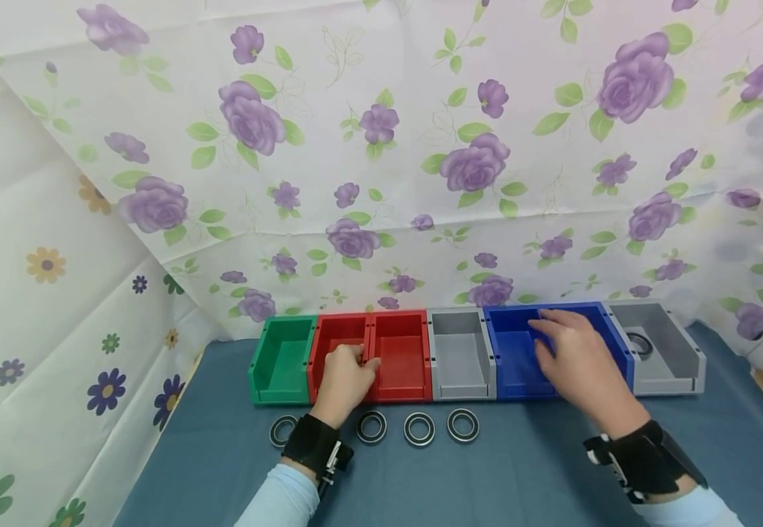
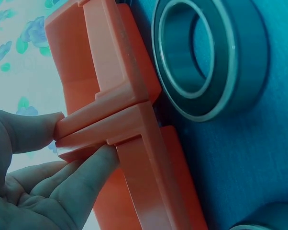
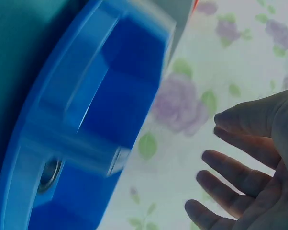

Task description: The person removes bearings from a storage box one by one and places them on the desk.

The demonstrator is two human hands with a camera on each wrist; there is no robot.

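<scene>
My left hand (image 1: 344, 377) is at the middle divide of two red bins (image 1: 400, 359), thumb on one side and fingers on the other. Up close in the left wrist view, the thumb and fingers (image 2: 89, 179) pinch their adjoining side walls. Over the two blue bins (image 1: 513, 351) hovers my right hand (image 1: 575, 359), fingers spread and slightly bent, holding nothing. A ball bearing (image 3: 49, 175) lies inside one blue bin in the right wrist view; my hand hides that spot from the head view.
Several bearings (image 1: 419, 430) lie in a row on the blue cloth (image 1: 487, 483) before the bins, one partly behind my left wrist. A green bin (image 1: 284, 359) and a grey bin (image 1: 462, 355) share the row. The far-right grey bin (image 1: 674, 359) holds a bearing (image 1: 638, 344).
</scene>
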